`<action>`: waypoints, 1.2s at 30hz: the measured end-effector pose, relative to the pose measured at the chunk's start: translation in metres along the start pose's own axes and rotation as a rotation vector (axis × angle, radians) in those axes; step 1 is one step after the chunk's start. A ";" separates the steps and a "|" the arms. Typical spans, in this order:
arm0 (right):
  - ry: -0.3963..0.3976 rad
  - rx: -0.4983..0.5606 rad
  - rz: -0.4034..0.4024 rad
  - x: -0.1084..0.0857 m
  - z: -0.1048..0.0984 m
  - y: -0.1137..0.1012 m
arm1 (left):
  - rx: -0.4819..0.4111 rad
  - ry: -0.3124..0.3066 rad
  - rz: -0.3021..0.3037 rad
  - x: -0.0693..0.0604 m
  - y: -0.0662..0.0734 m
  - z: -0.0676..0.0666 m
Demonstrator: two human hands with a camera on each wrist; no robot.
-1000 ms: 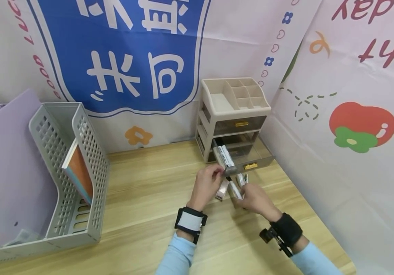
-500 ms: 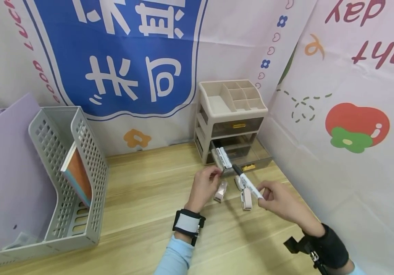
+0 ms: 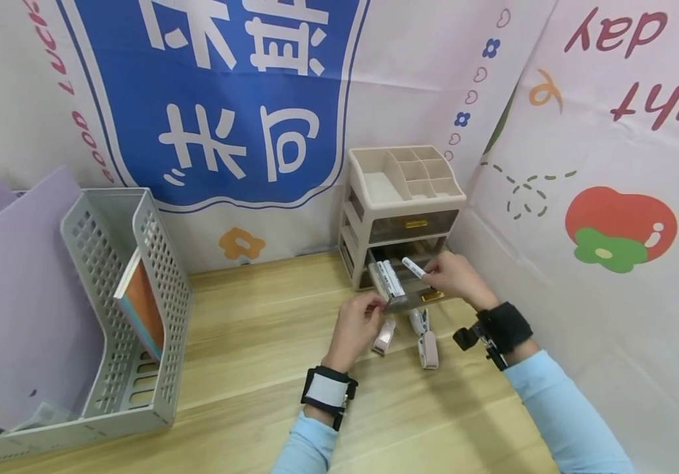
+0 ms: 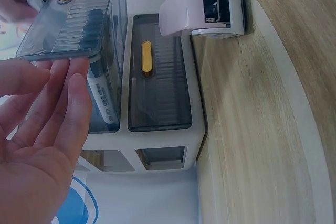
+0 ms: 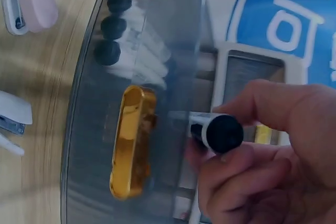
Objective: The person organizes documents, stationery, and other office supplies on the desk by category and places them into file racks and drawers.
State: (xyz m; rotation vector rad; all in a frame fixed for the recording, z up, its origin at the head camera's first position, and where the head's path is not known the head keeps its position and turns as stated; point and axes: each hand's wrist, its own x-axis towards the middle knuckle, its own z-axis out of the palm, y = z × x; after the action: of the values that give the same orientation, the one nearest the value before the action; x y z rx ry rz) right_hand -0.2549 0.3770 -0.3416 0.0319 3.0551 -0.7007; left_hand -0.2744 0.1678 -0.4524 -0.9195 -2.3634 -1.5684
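My right hand [image 3: 458, 280] pinches a white marker [image 3: 413, 267] above the pulled-out clear drawer [image 3: 401, 303]. In the right wrist view the marker's black end [image 5: 224, 134] points at the camera, between thumb and fingers. Several white markers [image 3: 389, 278] lie side by side along the drawer's left side, their black ends [image 5: 109, 52] visible through its front. At the drawer's front left corner is my left hand [image 3: 354, 329]. The left wrist view shows its fingers [image 4: 65, 85] extended, the tips touching the drawer's edge.
The drawer belongs to a beige desktop organizer [image 3: 375, 204] with compartments on top. Before it lie two pinkish staplers, one left [image 3: 383, 336] and one right [image 3: 428, 349], and a white stapler [image 3: 416, 321]. A grey file holder [image 3: 168, 329] stands left; walls bound the back and right.
My right hand lifted the marker off the table beside the staplers, drew it back to the right, then carried it forward over the drawer. My left hand stays at the drawer's corner.
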 end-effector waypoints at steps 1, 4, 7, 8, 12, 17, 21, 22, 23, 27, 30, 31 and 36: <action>-0.005 -0.004 0.006 0.005 0.001 0.001 | 0.005 0.000 0.005 0.000 0.001 0.000; -0.033 -0.010 0.026 0.015 0.006 0.003 | 0.019 -0.004 0.014 0.001 0.003 0.002; -0.050 -0.034 0.034 0.021 0.011 0.002 | 0.022 -0.008 0.016 0.003 0.005 0.002; -0.059 -0.043 0.034 0.023 0.012 0.002 | 0.018 -0.011 0.011 0.004 0.006 0.002; -0.062 -0.088 0.005 0.034 0.018 -0.001 | 0.027 -0.020 0.012 0.008 0.006 -0.001; 0.063 -0.013 0.005 0.031 0.024 -0.005 | 0.050 -0.020 0.036 0.011 0.014 -0.017; 0.364 0.218 0.046 -0.002 0.030 0.001 | 0.101 0.012 0.164 0.034 0.042 -0.041; 0.412 0.298 0.069 -0.012 0.033 0.003 | 0.134 0.022 0.208 0.044 0.051 -0.049; 0.438 0.396 0.106 -0.023 0.037 0.005 | 0.177 0.035 0.253 0.057 0.060 -0.056; 0.393 0.791 0.265 -0.052 0.060 0.012 | 0.447 0.023 0.348 0.113 0.081 -0.080; 0.342 1.025 0.336 -0.055 0.079 0.012 | 0.728 -0.117 0.307 0.147 0.079 -0.085; 0.341 1.087 0.346 -0.053 0.085 0.011 | 0.815 -0.170 0.304 0.155 0.076 -0.084; 0.401 1.252 0.316 -0.034 0.095 0.004 | 0.971 -0.280 0.323 0.171 0.065 -0.072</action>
State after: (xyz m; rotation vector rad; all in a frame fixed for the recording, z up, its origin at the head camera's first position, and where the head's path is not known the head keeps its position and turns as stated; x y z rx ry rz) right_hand -0.2203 0.3387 -0.4284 0.6754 2.1956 -2.5677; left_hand -0.3881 0.1904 -0.2930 -1.1823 -2.4999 -0.0925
